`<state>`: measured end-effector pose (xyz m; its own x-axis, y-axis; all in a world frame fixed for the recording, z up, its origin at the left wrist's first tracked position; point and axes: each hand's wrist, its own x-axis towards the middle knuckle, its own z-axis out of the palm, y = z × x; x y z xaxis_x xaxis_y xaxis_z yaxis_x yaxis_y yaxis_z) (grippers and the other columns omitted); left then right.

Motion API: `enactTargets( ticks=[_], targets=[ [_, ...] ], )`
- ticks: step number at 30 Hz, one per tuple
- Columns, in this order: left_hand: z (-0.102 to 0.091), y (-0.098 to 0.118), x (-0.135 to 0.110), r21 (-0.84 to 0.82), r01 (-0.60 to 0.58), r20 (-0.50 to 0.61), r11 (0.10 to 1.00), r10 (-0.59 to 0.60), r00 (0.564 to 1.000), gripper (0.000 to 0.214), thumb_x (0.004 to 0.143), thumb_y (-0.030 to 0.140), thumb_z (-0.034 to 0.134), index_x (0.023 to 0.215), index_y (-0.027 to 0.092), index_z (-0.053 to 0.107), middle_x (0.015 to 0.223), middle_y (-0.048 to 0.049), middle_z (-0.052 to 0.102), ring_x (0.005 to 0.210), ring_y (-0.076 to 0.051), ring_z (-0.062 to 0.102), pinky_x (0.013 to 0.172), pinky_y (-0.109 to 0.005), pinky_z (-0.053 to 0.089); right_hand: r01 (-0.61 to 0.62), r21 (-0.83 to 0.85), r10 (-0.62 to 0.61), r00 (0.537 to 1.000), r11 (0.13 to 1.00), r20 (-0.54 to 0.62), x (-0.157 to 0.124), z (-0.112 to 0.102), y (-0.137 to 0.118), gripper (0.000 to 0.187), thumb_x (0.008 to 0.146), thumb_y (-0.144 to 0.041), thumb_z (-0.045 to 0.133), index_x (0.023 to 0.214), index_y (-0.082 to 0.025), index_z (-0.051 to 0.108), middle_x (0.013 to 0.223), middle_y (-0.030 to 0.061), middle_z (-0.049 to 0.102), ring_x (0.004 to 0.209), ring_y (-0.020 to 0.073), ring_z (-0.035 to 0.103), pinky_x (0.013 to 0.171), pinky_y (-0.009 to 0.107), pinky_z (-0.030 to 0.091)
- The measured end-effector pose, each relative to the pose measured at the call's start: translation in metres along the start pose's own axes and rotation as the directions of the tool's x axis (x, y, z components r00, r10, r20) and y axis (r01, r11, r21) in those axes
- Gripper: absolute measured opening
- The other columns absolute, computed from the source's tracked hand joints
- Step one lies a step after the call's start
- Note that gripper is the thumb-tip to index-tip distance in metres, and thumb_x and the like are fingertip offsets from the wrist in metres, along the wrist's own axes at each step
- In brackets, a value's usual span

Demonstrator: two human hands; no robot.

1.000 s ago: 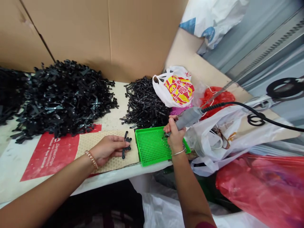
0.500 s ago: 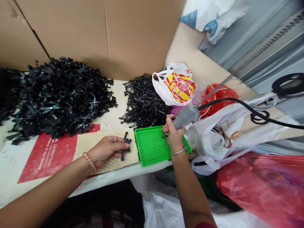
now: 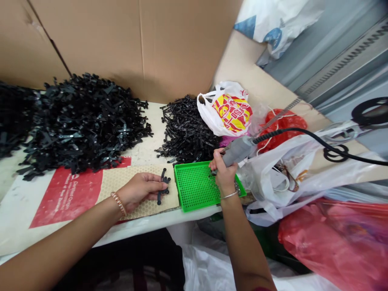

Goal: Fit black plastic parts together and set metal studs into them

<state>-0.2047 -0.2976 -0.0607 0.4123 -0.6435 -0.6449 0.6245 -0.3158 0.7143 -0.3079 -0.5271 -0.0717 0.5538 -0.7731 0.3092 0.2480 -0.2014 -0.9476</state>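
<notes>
My left hand [image 3: 142, 190] pinches small black plastic arms [image 3: 164, 178] that lie crossed over one another, just above the tan honeycomb cardboard [image 3: 121, 182]. My right hand [image 3: 224, 171] is wrapped round a grey electric screwdriver [image 3: 239, 149], its tip end pointing down into the green perforated tray [image 3: 194, 207]. Small metal screws [image 3: 238, 186] lie at the tray's right end, partly hidden by my right wrist. My hand covers much of the screwdriver's tip, so I cannot tell whether a screw is on it.
Behind the tray is a heap of thin black arms [image 3: 189, 129]; a larger heap of black parts [image 3: 87, 121] stands to the left. A white printed plastic bag [image 3: 232, 111] sits at the back. The screwdriver's black cable [image 3: 306, 135] runs right, above more plastic bags [image 3: 330, 234].
The whole view has shifted slightly, so everything appears a little further right. Both hands keep their hold on the black arms and the screwdriver, with hardly any movement.
</notes>
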Motion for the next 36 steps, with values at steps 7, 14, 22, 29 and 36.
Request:
enactTargets(
  ticks=[7, 14, 22, 29, 36],
  targets=[
    [0.002, -0.005, 0.006, -0.024, -0.019, -0.012, 1.000, 0.019, 1.000, 0.024, 0.051, 0.018, 0.083, 0.067, 0.011, 0.066, 0.067, -0.0038, 0.069, 0.059, -0.012, 0.062, 0.053, -0.020, 0.049, 0.050, 0.272, -0.026, 0.995, 0.961, -0.092, -0.003, 0.028, -0.045, 0.032, 0.074, -0.038, 0.070, 0.098, -0.020, 0.058, 0.043, -0.0124, 0.036, 0.037, 0.0058, 0.032, 0.045, 0.020, 0.038],
    [0.003, -0.006, 0.004, -0.044, -0.055, -0.043, 0.998, 0.053, 0.998, 0.027, 0.048, 0.018, 0.084, 0.063, 0.011, 0.063, 0.061, -0.0021, 0.066, 0.055, -0.012, 0.061, 0.049, -0.021, 0.047, -0.126, 0.429, 0.068, 0.987, 0.894, 0.148, -0.032, 0.100, -0.058, 0.028, 0.076, -0.041, 0.067, 0.093, -0.021, 0.055, 0.044, -0.0125, 0.033, 0.037, 0.0060, 0.030, 0.044, 0.020, 0.036],
    [0.004, -0.004, 0.002, -0.072, -0.048, -0.037, 0.996, 0.045, 0.998, 0.026, 0.049, 0.014, 0.084, 0.061, 0.012, 0.061, 0.060, -0.0014, 0.065, 0.055, -0.012, 0.061, 0.050, -0.022, 0.049, -0.179, 0.360, 0.124, 0.978, 0.916, 0.169, -0.039, 0.113, -0.047, 0.028, 0.076, -0.042, 0.065, 0.091, -0.022, 0.052, 0.045, -0.0126, 0.032, 0.038, 0.0059, 0.030, 0.045, 0.020, 0.035],
    [0.003, -0.006, 0.003, -0.074, -0.059, -0.009, 0.996, 0.058, 0.998, 0.023, 0.051, 0.015, 0.083, 0.062, 0.012, 0.063, 0.063, -0.0032, 0.067, 0.057, -0.013, 0.062, 0.051, -0.023, 0.050, -0.175, 0.328, 0.130, 0.979, 0.928, 0.154, -0.041, 0.115, -0.046, 0.030, 0.075, -0.044, 0.065, 0.090, -0.023, 0.050, 0.045, -0.0128, 0.030, 0.037, 0.0060, 0.029, 0.045, 0.019, 0.035],
    [0.003, -0.007, 0.004, -0.052, -0.065, -0.009, 0.997, 0.064, 0.998, 0.018, 0.053, 0.014, 0.080, 0.060, 0.012, 0.063, 0.061, -0.0024, 0.066, 0.056, -0.012, 0.061, 0.050, -0.021, 0.049, -0.174, 0.352, 0.123, 0.979, 0.920, 0.161, -0.041, 0.115, -0.043, 0.029, 0.075, -0.042, 0.066, 0.090, -0.021, 0.051, 0.045, -0.0126, 0.031, 0.038, 0.0056, 0.029, 0.045, 0.019, 0.034]
  ],
)
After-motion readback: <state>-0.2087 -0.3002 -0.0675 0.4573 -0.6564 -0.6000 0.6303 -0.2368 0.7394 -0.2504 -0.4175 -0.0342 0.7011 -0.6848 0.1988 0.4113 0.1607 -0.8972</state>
